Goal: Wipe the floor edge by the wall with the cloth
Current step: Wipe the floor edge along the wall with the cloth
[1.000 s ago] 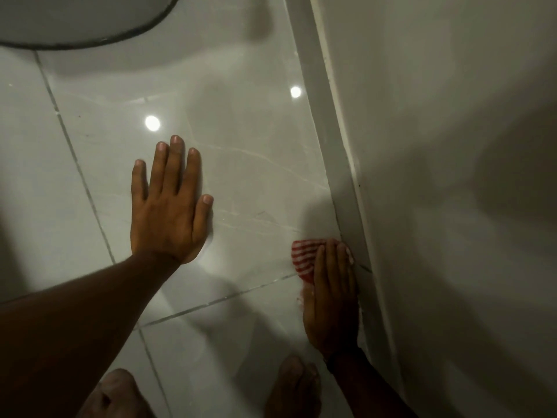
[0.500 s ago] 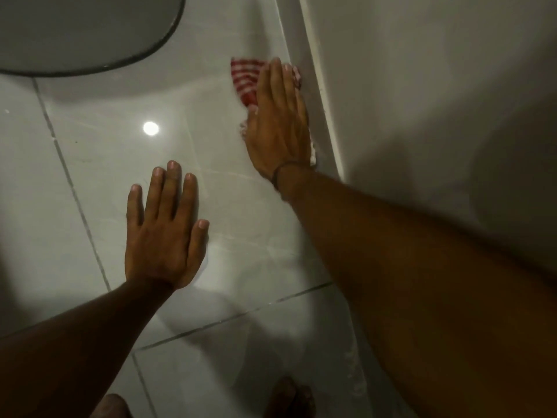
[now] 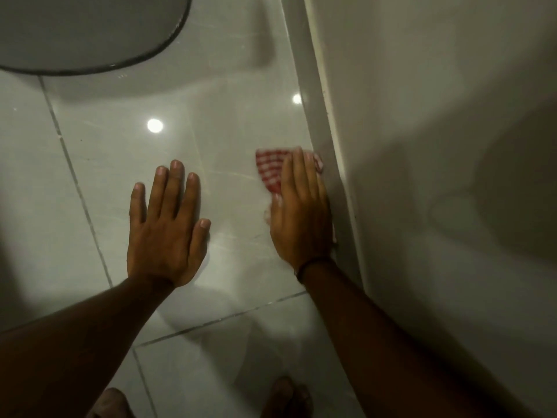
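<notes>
A red-and-white checked cloth (image 3: 269,168) lies flat on the glossy grey floor tile (image 3: 229,116), right beside the skirting strip (image 3: 319,116) at the foot of the white wall (image 3: 422,146). My right hand (image 3: 301,212) presses down on the cloth with fingers together, its outer edge against the skirting. Most of the cloth is hidden under the palm. My left hand (image 3: 167,224) rests flat on the tile to the left, fingers spread, holding nothing.
A dark-rimmed grey oval object (image 3: 87,34) covers the floor at the top left. Grout lines (image 3: 75,182) cross the tiles. Bare toes (image 3: 286,396) show at the bottom edge. Ceiling lights reflect in the floor.
My right hand swept the cloth far forward along the skirting, then pulled it back toward me to mid-tile. My left hand stayed planted on the floor.
</notes>
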Tool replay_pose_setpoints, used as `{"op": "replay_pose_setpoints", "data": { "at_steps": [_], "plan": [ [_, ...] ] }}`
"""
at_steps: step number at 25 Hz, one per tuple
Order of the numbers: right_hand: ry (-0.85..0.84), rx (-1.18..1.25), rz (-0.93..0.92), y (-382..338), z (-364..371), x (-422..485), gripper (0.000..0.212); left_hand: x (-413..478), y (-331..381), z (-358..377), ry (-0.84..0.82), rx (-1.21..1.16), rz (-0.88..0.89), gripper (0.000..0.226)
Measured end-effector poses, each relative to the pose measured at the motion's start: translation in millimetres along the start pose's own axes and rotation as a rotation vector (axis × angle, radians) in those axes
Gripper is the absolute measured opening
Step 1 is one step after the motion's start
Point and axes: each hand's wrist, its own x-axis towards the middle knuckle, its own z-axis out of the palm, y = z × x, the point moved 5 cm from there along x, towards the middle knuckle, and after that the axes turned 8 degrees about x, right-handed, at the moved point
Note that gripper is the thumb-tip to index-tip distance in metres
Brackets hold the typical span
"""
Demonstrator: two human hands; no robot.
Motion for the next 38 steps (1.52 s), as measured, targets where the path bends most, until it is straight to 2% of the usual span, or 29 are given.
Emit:
{"op": "replay_pose_setpoints", "data": {
  "at_steps": [9, 12, 17, 21, 25, 28, 33, 38],
  "plan": [
    [-0.084, -0.143, 0.067, 63, 15, -217, 0.065, 1, 0, -1, 0.000, -0.003, 0.008, 0.078],
    [-0.119, -0.173, 0.041, 70, 17, -247, 0.063, 0, 1, -2, 0.000, -0.004, 0.003, 0.078],
    [-0.123, -0.148, 0.111, 52, 16, -190, 0.073, 1, 1, -1, 0.010, 0.008, 0.008, 0.078],
    [-0.062, -0.037, 0.048, 23, 8, -81, 0.075, 1, 1, -1, 0.008, 0.014, -0.005, 0.078],
    [-0.014, -0.073, 0.014, -6, 7, 41, 0.077, 0, 1, -1, -0.008, 0.016, -0.015, 0.078],
    [0.018, -0.063, -0.004, -15, 8, 81, 0.072, 1, 0, 0, -0.008, 0.027, -0.020, 0.078],
    [-0.021, -0.067, -0.018, 1, 7, 27, 0.089, 1, -2, 1, -0.013, 0.026, -0.024, 0.077],
    [-0.016, -0.016, 0.062, 31, 11, -100, 0.079, 1, -2, 0, -0.007, 0.013, -0.018, 0.077]
  ]
}}
